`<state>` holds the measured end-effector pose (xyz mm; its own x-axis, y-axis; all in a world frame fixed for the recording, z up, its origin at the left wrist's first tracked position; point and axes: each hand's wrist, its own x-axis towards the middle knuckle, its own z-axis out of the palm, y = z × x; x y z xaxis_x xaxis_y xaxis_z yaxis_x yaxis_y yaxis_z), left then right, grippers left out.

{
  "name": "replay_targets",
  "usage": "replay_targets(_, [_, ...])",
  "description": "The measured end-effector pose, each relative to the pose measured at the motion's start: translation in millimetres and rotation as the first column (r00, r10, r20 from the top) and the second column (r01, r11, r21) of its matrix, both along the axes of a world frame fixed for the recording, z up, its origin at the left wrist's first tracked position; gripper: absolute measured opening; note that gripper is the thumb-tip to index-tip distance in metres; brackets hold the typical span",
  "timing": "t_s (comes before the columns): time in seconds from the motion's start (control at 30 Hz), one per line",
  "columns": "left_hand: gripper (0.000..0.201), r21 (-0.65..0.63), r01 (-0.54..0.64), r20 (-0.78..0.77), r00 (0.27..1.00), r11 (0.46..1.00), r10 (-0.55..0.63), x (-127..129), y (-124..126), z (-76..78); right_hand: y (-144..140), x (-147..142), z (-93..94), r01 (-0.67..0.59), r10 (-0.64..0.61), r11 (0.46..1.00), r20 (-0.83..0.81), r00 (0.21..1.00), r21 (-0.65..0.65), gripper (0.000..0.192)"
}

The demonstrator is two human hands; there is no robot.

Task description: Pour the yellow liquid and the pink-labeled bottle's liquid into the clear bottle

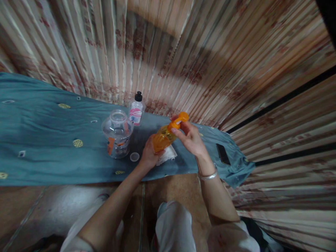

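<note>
Fingers of the left hand (149,155) are wrapped around the base of an orange translucent bottle (163,137), so the bottle's lower end is hidden. The bottle is held tilted above a crumpled white tissue (168,155), which is partly covered by that hand. The orange cap (179,120) is pinched by the right hand (191,139); whether the cap is loosened cannot be made out. A silver bangle (208,176) is worn on the right wrist. Beside the left hand, a small round lid (134,156) lies flat on the teal cloth (47,140). A clear, rounded plastic jar (117,133) stands open just beyond, and a small black-capped bottle (137,109) with an unreadable pink label stands behind. A dark phone (223,154) lies near the cloth's edge.
</note>
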<state>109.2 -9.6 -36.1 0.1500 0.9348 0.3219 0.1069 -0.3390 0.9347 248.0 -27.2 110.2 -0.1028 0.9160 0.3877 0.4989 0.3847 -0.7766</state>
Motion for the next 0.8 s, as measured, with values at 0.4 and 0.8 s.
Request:
replay_targets(0.4, [0.065, 0.036, -0.014, 0.031, 0.999, 0.999, 0.013, -0.1, 0.9, -2.8, 8.1, 11.0, 12.5, -0.139, 0.150, 0.983, 0.089, 0.985, -0.120, 0.041])
replay_targets(0.8, [0.074, 0.369, -0.138, 0.005, 0.989, 0.919, 0.147, -1.2, 2.6, 51.2, 5.4, 12.3, 22.4, -0.080, 0.112, 0.988, 0.254, 0.961, -0.135, 0.037])
